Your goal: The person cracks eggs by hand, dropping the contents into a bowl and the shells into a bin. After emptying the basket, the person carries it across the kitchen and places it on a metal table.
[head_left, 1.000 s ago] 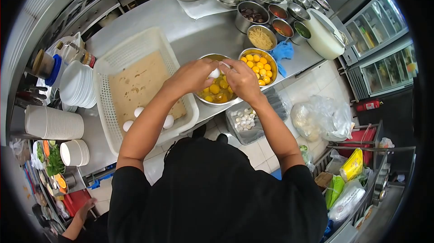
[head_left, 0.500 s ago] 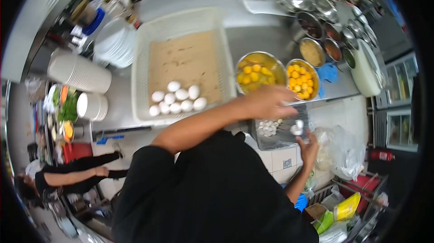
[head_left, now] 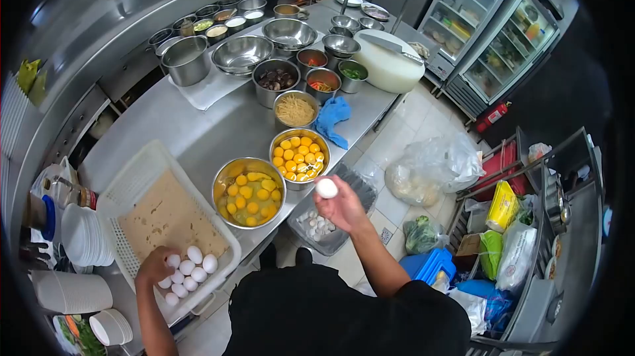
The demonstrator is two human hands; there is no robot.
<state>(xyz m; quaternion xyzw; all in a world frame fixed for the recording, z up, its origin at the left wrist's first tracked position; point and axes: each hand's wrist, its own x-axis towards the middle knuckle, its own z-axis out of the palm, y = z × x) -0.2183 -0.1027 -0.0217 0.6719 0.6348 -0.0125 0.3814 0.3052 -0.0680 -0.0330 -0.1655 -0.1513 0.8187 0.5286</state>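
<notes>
My left hand is in the white plastic crate, its fingers curled round an egg at the edge of a group of white eggs. My right hand holds another white egg at the fingertips, just past the counter's edge. Nearest to it is a steel bowl of yolks. A larger steel bowl beside that one holds yolks in egg white. Below my right hand, a grey bin on the floor contains broken eggshells.
The crate is lined with brown cardboard. Steel pots of shredded food and dark pieces stand beyond the bowls, near a blue cloth. A knife lies on a thick white board. Stacked plates stand at left.
My left hand has moved from over the bowls back to the eggs in the crate. My right hand has risen from the shell bin and now holds an egg. The view has turned.
</notes>
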